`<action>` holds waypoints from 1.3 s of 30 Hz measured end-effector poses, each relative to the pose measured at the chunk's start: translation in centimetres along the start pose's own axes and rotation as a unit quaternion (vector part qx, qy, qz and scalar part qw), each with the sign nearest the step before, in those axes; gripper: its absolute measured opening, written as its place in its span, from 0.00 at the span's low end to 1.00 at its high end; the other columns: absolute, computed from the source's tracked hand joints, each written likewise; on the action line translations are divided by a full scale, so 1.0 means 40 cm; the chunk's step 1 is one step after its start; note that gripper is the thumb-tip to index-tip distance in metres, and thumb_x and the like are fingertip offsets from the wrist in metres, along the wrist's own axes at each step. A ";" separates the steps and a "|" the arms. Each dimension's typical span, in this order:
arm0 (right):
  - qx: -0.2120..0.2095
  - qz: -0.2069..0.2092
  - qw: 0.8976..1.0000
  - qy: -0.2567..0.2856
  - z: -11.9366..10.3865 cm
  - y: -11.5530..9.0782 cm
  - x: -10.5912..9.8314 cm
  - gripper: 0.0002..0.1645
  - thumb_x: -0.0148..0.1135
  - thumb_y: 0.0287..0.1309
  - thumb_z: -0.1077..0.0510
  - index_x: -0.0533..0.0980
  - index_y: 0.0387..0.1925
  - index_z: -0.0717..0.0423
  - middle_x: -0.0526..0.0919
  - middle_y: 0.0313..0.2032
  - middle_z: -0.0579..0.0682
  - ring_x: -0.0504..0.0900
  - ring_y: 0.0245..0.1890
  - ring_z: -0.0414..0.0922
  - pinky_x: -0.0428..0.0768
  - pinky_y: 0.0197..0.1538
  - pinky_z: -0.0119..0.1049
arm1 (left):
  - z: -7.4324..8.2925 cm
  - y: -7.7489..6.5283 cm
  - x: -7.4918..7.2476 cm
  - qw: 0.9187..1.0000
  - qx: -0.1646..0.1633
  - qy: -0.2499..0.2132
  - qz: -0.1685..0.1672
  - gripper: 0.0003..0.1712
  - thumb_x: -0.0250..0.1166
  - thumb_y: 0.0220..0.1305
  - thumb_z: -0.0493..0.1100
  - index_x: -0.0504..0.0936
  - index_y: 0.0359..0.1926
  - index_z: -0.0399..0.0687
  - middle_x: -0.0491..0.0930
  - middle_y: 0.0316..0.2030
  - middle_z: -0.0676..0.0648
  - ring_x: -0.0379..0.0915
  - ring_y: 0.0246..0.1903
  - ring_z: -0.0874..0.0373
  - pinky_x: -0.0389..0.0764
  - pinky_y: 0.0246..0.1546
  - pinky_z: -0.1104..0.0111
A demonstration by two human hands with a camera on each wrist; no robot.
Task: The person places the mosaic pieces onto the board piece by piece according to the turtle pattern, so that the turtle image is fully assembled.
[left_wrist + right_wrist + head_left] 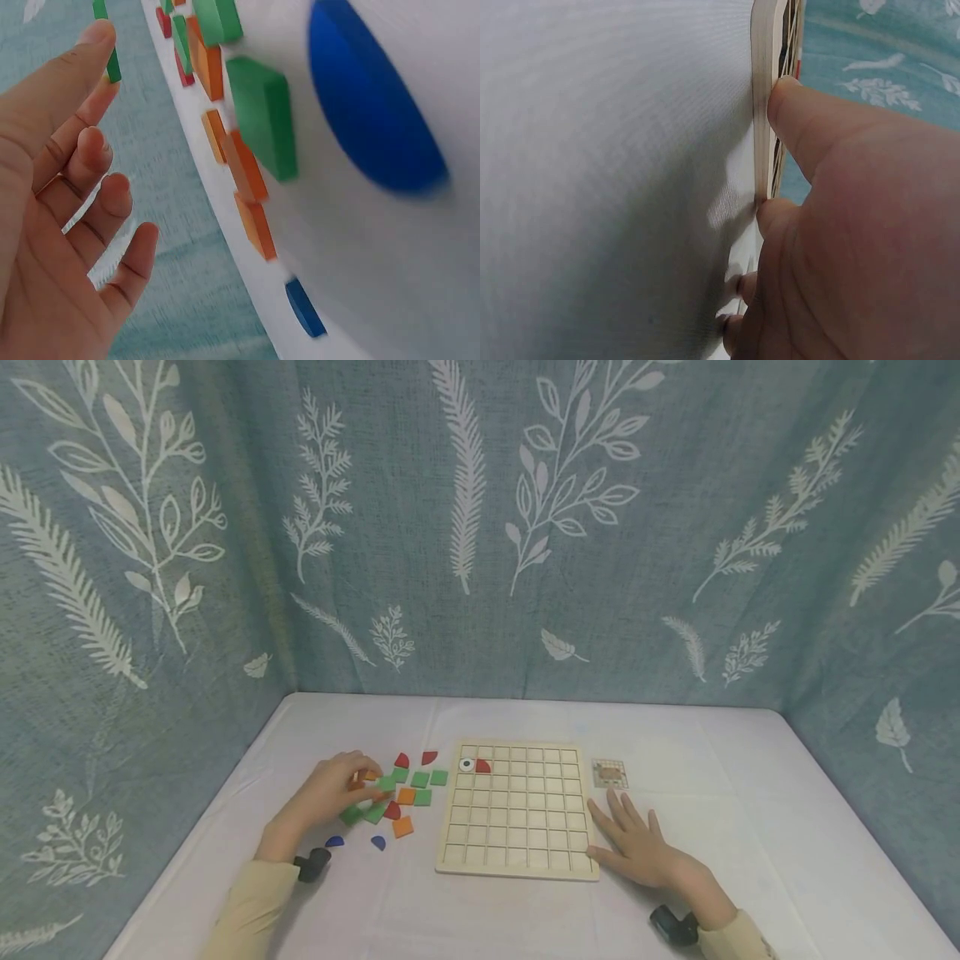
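My left hand (333,787) pinches a green square tile (113,64) between thumb and index finger, held above the scattered pieces left of the board. The other fingers are loosely bent. My right hand (637,847) lies with fingers spread at the right side of the wooden grid board (517,872), its thumb (787,105) touching the board's edge. In the board's upper left, a white tile with a black dot (467,765) sits beside a red quarter-round piece (483,767).
Around my left hand lie several green squares (438,777), orange squares (402,827), red rounded pieces (429,757) and blue half-round pieces (378,842). A small patterned card (610,773) lies right of the board. Leaf-print curtains (525,568) stand behind the white table (525,918).
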State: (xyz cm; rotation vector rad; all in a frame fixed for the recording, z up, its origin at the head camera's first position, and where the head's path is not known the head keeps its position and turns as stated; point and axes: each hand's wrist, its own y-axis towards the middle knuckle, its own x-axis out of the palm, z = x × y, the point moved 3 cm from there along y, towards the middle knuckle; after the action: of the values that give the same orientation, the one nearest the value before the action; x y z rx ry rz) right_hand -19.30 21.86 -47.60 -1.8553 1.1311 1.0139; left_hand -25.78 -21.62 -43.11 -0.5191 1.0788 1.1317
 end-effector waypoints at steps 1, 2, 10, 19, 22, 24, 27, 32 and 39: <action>0.000 0.000 1.000 -0.001 0.001 0.000 0.000 0.44 0.44 0.61 0.35 0.50 0.71 0.52 0.39 0.71 0.63 0.34 0.70 0.63 0.31 0.61 0.68 | 0.003 0.005 0.004 1.000 0.004 -0.001 -0.001 0.14 0.70 0.51 0.47 0.81 0.39 0.47 0.70 0.24 0.56 0.63 0.27 0.61 0.62 0.32 0.65; 0.000 0.000 1.000 -0.002 0.001 0.000 0.000 0.44 0.44 0.61 0.35 0.50 0.71 0.51 0.39 0.71 0.63 0.34 0.70 0.63 0.31 0.61 0.68 | 0.008 0.010 0.006 1.000 0.007 -0.002 -0.002 0.14 0.70 0.51 0.47 0.81 0.38 0.47 0.70 0.24 0.56 0.62 0.26 0.61 0.62 0.32 0.66; -0.003 0.000 1.000 0.002 -0.002 -0.001 -0.005 0.43 0.45 0.61 0.36 0.50 0.71 0.53 0.39 0.70 0.64 0.34 0.69 0.64 0.30 0.60 0.68 | 0.039 0.042 0.031 1.000 -0.001 -0.010 -0.013 0.14 0.70 0.51 0.47 0.81 0.38 0.49 0.69 0.23 0.56 0.62 0.26 0.61 0.62 0.30 0.66; -0.001 -0.002 1.000 -0.003 -0.004 -0.002 -0.006 0.43 0.44 0.61 0.35 0.50 0.71 0.52 0.39 0.71 0.64 0.34 0.70 0.63 0.31 0.61 0.68 | 0.073 0.069 0.055 1.000 0.002 0.000 -0.018 0.14 0.70 0.51 0.48 0.82 0.39 0.50 0.75 0.28 0.54 0.67 0.31 0.58 0.66 0.40 0.60; -0.004 -0.001 1.000 0.002 -0.003 -0.001 -0.005 0.43 0.44 0.61 0.36 0.50 0.71 0.53 0.39 0.70 0.64 0.34 0.69 0.64 0.30 0.60 0.68 | 0.077 0.080 0.066 1.000 0.002 -0.002 -0.020 0.15 0.70 0.51 0.49 0.82 0.40 0.50 0.73 0.26 0.56 0.66 0.31 0.57 0.65 0.38 0.62; -0.006 -0.001 1.000 0.004 -0.001 -0.001 -0.002 0.43 0.45 0.61 0.36 0.50 0.70 0.54 0.39 0.70 0.65 0.34 0.69 0.64 0.30 0.60 0.68 | 0.079 0.087 0.074 1.000 0.007 0.001 -0.021 0.14 0.69 0.52 0.49 0.81 0.39 0.51 0.70 0.25 0.56 0.65 0.29 0.58 0.64 0.36 0.63; -0.006 -0.001 1.000 0.004 0.004 0.002 0.003 0.44 0.45 0.61 0.35 0.49 0.71 0.52 0.38 0.70 0.64 0.34 0.70 0.63 0.30 0.60 0.68 | 0.084 0.097 0.085 1.000 0.011 0.004 -0.024 0.14 0.69 0.52 0.50 0.81 0.39 0.52 0.68 0.23 0.56 0.62 0.27 0.60 0.61 0.34 0.65; -0.006 0.003 1.000 0.003 0.006 0.003 0.005 0.44 0.45 0.61 0.35 0.49 0.71 0.52 0.39 0.70 0.64 0.35 0.70 0.64 0.30 0.60 0.68 | 0.101 0.114 0.098 0.999 0.015 0.009 -0.027 0.15 0.70 0.51 0.51 0.82 0.38 0.51 0.69 0.23 0.56 0.63 0.26 0.61 0.63 0.32 0.66; -0.003 0.005 1.000 -0.007 0.003 0.003 0.001 0.44 0.44 0.61 0.34 0.50 0.71 0.52 0.39 0.71 0.63 0.35 0.69 0.64 0.31 0.60 0.68 | 0.122 0.137 0.118 0.998 0.040 0.044 -0.028 0.13 0.70 0.50 0.52 0.82 0.35 0.53 0.70 0.23 0.54 0.61 0.25 0.62 0.61 0.30 0.67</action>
State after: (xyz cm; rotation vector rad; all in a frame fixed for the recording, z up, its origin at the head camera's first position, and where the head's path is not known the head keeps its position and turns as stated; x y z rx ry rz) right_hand -19.44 21.91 -47.73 -1.8451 1.1319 1.0355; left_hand -28.57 -13.41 -44.24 -0.5371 1.1738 1.0195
